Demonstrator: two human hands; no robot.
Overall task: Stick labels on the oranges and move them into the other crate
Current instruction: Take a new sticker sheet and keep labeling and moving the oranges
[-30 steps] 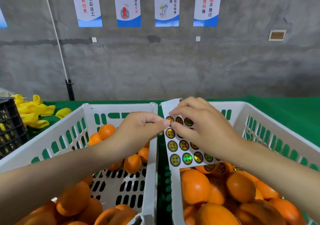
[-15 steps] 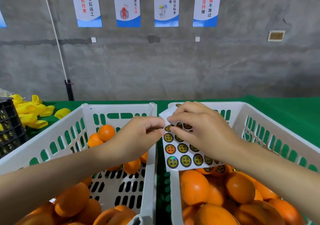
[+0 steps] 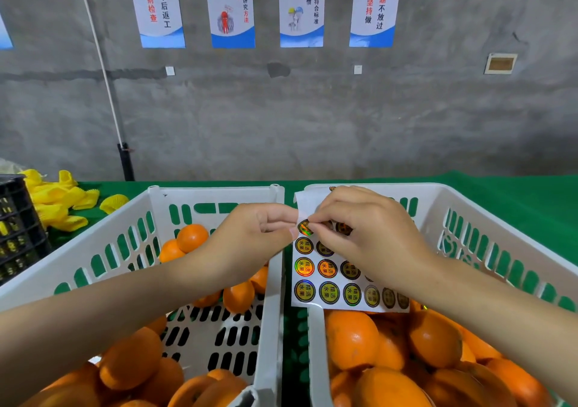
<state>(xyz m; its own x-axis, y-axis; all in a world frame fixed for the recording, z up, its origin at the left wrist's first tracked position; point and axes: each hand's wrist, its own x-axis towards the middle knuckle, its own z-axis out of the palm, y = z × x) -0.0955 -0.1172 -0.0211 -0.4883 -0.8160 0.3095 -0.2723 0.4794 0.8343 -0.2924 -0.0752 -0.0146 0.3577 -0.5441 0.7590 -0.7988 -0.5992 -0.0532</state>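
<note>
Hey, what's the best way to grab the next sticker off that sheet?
Pinch the sticker by its lifted edge, coming in from the right with the right hand. The left hand holds the sheet by its left edge, so peeling probably works best pulling away from that grip.

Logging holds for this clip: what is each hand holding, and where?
Left hand pinches the white sticker sheet's upper left edge; right hand peels a round label.
</note>
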